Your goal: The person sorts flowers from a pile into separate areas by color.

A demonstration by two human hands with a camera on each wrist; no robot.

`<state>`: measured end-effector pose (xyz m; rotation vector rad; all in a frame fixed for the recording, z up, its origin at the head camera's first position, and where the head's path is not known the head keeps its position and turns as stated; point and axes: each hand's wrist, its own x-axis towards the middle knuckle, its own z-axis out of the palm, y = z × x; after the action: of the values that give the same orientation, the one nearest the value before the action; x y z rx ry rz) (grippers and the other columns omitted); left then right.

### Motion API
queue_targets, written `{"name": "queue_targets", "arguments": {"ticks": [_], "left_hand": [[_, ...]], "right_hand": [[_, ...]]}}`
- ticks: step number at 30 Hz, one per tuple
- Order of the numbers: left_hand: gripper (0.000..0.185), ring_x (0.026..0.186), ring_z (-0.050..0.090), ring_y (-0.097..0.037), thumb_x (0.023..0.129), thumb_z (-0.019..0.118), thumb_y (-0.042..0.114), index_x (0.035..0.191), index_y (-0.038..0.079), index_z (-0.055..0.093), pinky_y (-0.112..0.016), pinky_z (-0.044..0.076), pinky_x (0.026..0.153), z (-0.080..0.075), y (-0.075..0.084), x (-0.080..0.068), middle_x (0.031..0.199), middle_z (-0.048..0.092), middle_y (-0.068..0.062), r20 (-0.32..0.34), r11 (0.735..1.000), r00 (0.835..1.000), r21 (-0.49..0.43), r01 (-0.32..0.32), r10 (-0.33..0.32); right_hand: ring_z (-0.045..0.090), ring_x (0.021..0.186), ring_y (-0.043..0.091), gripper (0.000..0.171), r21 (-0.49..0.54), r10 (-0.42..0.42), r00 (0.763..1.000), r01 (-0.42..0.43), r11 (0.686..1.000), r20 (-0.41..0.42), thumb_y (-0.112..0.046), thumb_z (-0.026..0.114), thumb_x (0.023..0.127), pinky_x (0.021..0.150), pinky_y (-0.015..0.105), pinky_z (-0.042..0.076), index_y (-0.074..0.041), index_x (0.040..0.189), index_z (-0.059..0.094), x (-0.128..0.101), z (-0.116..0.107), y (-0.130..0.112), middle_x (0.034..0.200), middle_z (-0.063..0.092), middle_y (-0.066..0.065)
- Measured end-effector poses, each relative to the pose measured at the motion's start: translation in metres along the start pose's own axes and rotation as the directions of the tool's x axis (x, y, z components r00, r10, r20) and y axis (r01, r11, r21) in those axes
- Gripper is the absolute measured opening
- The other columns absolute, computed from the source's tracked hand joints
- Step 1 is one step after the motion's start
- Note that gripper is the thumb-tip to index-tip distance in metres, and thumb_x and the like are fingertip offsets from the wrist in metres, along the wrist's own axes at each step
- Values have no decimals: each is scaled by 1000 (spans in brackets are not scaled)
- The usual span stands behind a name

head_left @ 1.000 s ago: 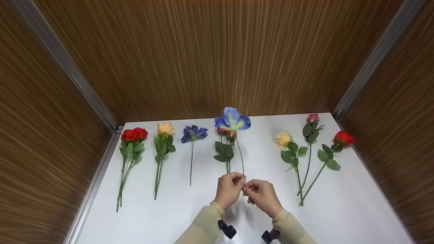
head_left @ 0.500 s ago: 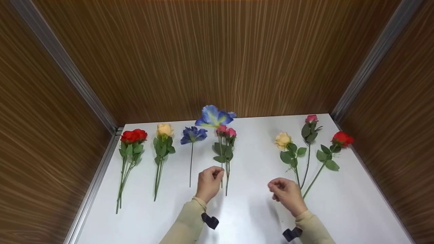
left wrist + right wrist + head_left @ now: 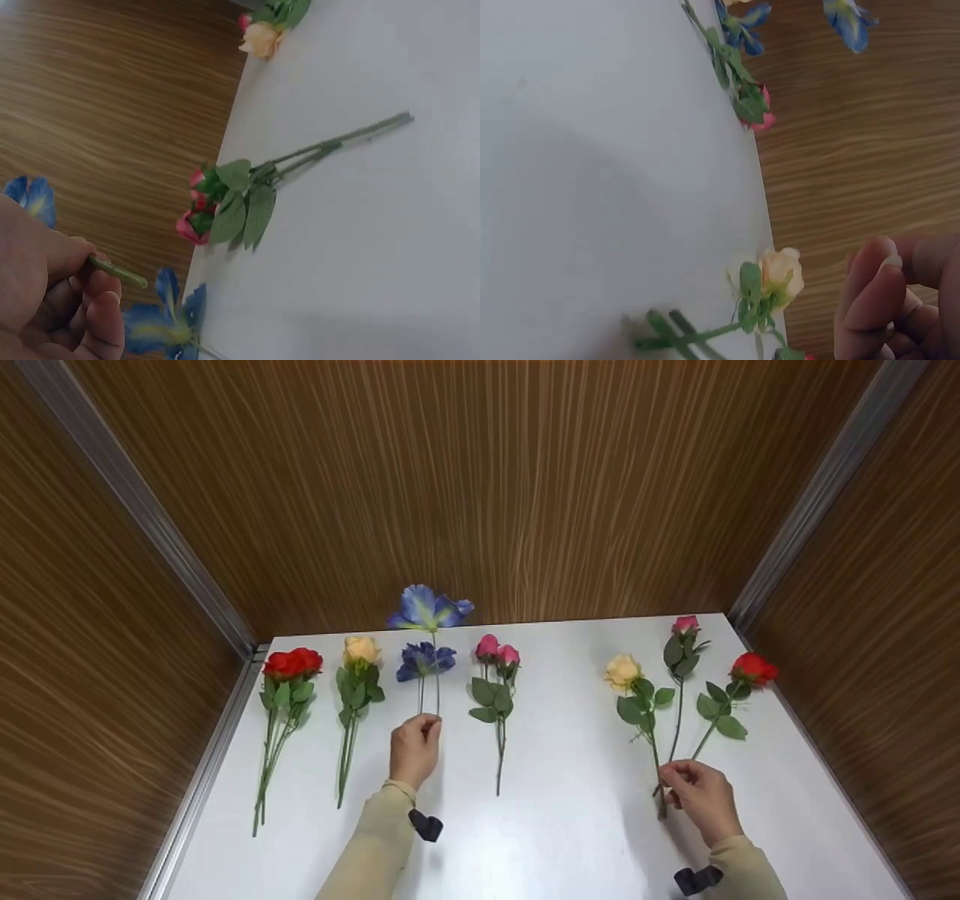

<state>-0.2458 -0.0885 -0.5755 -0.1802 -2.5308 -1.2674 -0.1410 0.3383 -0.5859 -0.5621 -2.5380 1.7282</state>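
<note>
My left hand (image 3: pixel 414 751) pinches the thin stem of a blue iris (image 3: pixel 421 609) between thumb and fingers. In the left wrist view, the cut end of that stem (image 3: pixel 121 273) sticks out past the fingertips. A second, darker blue iris (image 3: pixel 426 662) lies on the table behind it. At the right, my right hand (image 3: pixel 703 801) hovers over the crossed stem ends of a peach rose (image 3: pixel 622 672), a pink rose (image 3: pixel 685 625) and a red rose (image 3: pixel 754 669). Its fingers are loosely curled; the right wrist view shows no stem between them.
Two pink roses (image 3: pixel 498 649) lie mid-table. Farther left are a peach rose bunch (image 3: pixel 361 651) and a red rose bunch (image 3: pixel 292 664). Wood-grain panels (image 3: pixel 480 495) enclose the white table (image 3: pixel 555 840) at the back and sides.
The hands have moved apart. My left hand has carried the iris left, from over the pink roses to over the lying iris; my right hand has moved right to the rose stems.
</note>
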Motion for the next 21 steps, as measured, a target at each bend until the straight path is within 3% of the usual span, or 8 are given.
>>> {"name": "queue_targets", "arguments": {"ticks": [6,15,21], "left_hand": [[11,72,61,-20,92,62,5,97,0,71,-37,51,67,-3,-21,10,82,68,-9,-21,999,999,19,39,-39],[15,71,60,-21,95,59,7,102,-1,70,-40,50,68,4,-46,29,83,68,-10,42,991,993,83,102,-106],[13,75,63,-25,94,60,5,99,-1,70,-42,51,71,9,-61,32,85,68,-12,51,979,984,122,165,-172]], "right_hand": [[63,68,16,35,-7,38,999,-38,999,-14,-25,62,95,60,26,52,6,112,61,2,-8,8,93,65,17],[63,69,16,36,4,53,999,-53,999,-5,-24,60,96,61,26,52,7,114,59,3,-9,13,95,66,18],[63,68,17,37,20,67,998,-67,998,-11,-23,61,95,58,27,52,9,113,59,2,-8,16,92,67,17]]}}
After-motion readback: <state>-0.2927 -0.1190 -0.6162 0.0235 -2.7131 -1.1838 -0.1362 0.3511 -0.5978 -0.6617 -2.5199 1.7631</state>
